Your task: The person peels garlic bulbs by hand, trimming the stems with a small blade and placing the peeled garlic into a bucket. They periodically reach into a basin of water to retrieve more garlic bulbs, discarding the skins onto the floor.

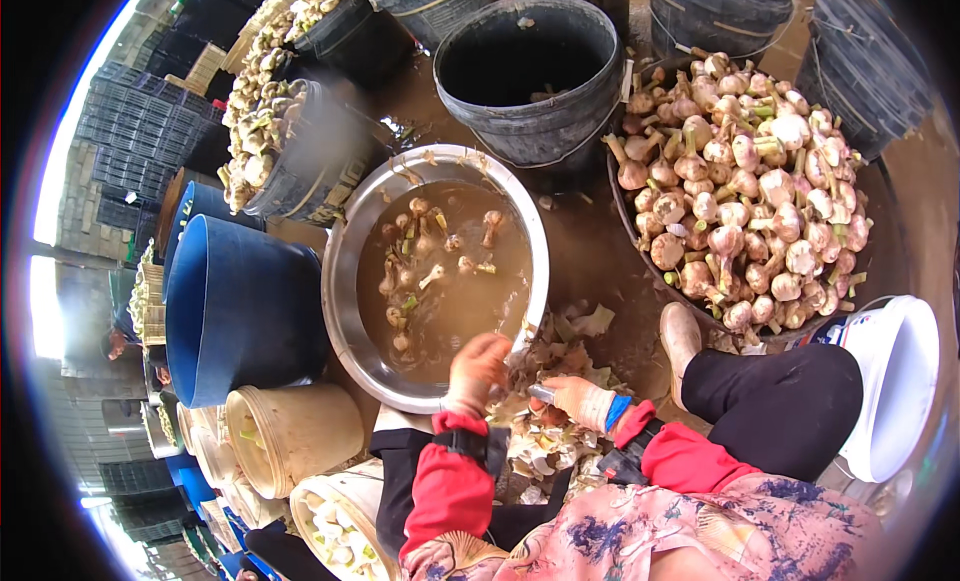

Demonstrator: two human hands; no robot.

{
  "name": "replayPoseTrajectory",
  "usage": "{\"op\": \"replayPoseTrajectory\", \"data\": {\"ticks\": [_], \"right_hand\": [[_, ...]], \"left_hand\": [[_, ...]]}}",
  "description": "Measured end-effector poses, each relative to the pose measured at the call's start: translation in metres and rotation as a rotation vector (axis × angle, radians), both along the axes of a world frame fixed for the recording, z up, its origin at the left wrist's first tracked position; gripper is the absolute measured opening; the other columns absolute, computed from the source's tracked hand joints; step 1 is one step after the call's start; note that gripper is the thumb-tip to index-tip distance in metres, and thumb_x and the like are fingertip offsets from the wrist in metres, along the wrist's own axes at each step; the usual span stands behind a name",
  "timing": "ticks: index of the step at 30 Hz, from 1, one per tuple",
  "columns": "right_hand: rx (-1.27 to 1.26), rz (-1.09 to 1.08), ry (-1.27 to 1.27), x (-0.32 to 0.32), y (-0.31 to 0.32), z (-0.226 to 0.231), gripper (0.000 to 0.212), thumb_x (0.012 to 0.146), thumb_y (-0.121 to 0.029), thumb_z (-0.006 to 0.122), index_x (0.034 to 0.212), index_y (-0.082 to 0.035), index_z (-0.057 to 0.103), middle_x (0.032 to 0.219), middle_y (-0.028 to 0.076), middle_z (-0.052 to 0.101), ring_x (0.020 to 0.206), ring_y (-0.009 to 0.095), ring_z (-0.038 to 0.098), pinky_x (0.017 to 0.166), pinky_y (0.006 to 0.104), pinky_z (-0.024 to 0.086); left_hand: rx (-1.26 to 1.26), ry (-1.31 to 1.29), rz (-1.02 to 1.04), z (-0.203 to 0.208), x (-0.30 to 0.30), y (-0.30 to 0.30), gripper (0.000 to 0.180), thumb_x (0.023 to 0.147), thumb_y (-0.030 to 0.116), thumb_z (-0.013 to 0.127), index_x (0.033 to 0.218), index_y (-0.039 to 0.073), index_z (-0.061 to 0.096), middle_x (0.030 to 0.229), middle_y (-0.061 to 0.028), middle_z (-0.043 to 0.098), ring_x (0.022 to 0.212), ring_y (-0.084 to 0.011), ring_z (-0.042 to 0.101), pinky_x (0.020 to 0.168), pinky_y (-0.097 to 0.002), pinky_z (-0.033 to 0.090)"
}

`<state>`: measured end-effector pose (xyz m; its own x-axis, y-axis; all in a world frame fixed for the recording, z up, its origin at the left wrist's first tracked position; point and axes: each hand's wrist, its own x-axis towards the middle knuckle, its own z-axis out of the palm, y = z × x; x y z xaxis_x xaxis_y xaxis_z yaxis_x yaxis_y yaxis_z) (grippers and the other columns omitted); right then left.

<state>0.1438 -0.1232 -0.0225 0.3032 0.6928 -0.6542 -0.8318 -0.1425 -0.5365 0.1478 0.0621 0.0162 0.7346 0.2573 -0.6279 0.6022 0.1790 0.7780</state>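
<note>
Tool in hand: one, slim and grey (541,392), above the peelings; its exact kind is unclear.
Right hand: one (580,401), closed around the grey tool, which points toward 10 o'clock.
Left hand: one (478,373), fingers curled in, at the basin's lower edge; whether it grips anything, I cannot tell.
Peelings: one loose pile (540,446), beneath and between the hands, pale and brownish, too many scraps to count.
Basin: one (540,261), round, silvery, at 11 o'clock from the hands, with murky brown water.
Garlic in the water: roughly fifteen bulbs (432,276), wet, tan, some with green stems.
Garlic heap: one (745,196), between 1 and 2 o'clock, dozens of whitish, pink-tinged bulbs with cut stems.
Black bucket: one large (540,131), at 12 o'clock; more dark ones beyond.
Blue buckets: two (260,311), toward 10 o'clock.
White bucket: one (890,381), tipped, at 3 o'clock.
</note>
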Motion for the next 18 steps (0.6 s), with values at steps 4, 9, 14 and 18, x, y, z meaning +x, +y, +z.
{"op": "replayPoseTrajectory", "data": {"ticks": [4,9,14,18], "right_hand": [[-0.189,-0.021,-0.051,-0.001,0.009,-0.031,0.023,0.088,-0.018,0.048,0.103,-0.009,0.062,0.075,0.005,0.061,0.066,0.014,0.057,0.059,0.0289,0.047],[-0.260,-0.067,-0.147,0.002,0.009,-0.045,0.024,0.084,-0.008,0.050,0.104,-0.008,0.062,0.081,0.003,0.060,0.066,0.012,0.056,0.060,0.0267,0.050],[-0.221,-0.018,-0.269,0.001,0.012,-0.042,0.024,0.084,-0.011,0.054,0.106,-0.011,0.062,0.078,0.005,0.061,0.067,0.011,0.055,0.062,0.0262,0.047],[-0.056,-0.139,-0.419,-0.005,0.015,-0.004,0.027,0.082,-0.011,0.064,0.108,-0.006,0.061,0.088,0.004,0.064,0.075,0.011,0.056,0.067,0.0252,0.046]], "left_hand": [[0.756,-0.025,-0.357,-0.097,0.013,0.072,0.056,0.076,0.004,0.063,0.129,0.007,0.045,0.126,-0.0139,0.046,0.115,-0.0211,0.044,0.092,-0.0270,0.038],[0.667,0.374,-1.264,-0.114,0.043,0.079,0.047,0.075,0.005,0.057,0.122,0.006,0.050,0.107,-0.0138,0.061,0.100,-0.0258,0.058,0.081,-0.0325,0.046],[0.340,0.486,-0.647,-0.086,0.021,0.079,0.029,0.074,0.015,0.063,0.101,0.004,0.059,0.074,-0.0064,0.060,0.066,-0.0171,0.060,0.057,-0.0296,0.048],[0.137,0.348,-0.250,-0.031,-0.010,0.074,0.023,0.073,0.015,0.065,0.092,0.005,0.055,0.071,-0.0041,0.058,0.059,-0.0150,0.056,0.051,-0.0279,0.047]]}}
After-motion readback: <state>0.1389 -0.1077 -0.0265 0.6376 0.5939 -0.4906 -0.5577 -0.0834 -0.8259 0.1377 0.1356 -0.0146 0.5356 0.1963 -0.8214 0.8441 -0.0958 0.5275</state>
